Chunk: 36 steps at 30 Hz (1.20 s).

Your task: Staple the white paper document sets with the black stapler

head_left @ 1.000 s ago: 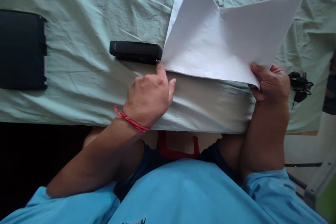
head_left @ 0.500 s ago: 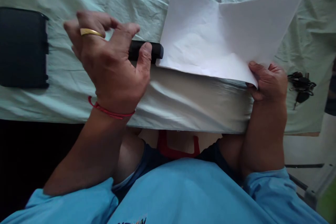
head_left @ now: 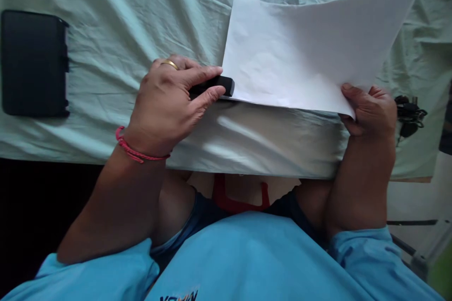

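Note:
My left hand [head_left: 167, 101], with a ring and a red wrist string, is closed on a black stapler [head_left: 228, 86]. The stapler's front end lies over the near left corner of some white paper sheets [head_left: 282, 56]; its rear is hidden under my fingers. My right hand [head_left: 372, 110] pinches the near right corner of the sheets, thumb on top and fingers below. The right side of the paper curves up off the cloth, while the left side lies flatter.
A black case [head_left: 34, 63] lies at the far left on the wrinkled pale green cloth [head_left: 141, 4]. A bunch of keys [head_left: 409, 115] sits just right of my right hand. The table's near edge runs in front of my lap.
My left hand has moved right and nearer to me, its fingers closing round the stapler, which now overlaps the paper corner. The paper's raised left part has come down flatter; my right hand shifted slightly right.

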Each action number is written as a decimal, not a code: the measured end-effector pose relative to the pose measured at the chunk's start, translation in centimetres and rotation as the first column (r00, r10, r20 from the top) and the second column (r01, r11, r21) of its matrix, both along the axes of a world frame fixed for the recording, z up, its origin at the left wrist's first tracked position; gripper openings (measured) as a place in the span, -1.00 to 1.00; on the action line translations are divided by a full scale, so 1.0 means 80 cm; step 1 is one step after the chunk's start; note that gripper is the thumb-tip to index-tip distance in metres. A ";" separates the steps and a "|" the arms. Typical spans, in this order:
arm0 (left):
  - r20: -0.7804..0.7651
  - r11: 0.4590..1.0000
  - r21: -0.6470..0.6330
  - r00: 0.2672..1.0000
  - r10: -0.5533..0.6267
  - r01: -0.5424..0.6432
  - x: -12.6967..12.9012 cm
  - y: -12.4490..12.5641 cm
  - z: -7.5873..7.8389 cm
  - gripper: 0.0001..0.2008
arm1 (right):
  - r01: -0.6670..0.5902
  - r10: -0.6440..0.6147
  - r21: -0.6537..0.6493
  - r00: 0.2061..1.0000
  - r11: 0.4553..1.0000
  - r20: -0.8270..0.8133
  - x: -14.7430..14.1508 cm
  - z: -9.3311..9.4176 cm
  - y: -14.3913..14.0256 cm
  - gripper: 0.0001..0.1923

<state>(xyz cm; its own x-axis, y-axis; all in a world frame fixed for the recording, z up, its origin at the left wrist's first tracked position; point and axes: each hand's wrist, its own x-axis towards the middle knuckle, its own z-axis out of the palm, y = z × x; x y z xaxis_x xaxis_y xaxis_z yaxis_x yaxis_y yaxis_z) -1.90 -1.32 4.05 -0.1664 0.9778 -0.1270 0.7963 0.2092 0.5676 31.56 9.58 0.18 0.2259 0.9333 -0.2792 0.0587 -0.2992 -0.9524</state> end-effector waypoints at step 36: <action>-0.059 0.964 0.211 0.982 0.180 -0.164 -0.015 0.007 -0.031 -0.57 | -0.039 0.046 -0.066 0.993 0.997 0.113 0.038 0.004 -0.005 -0.59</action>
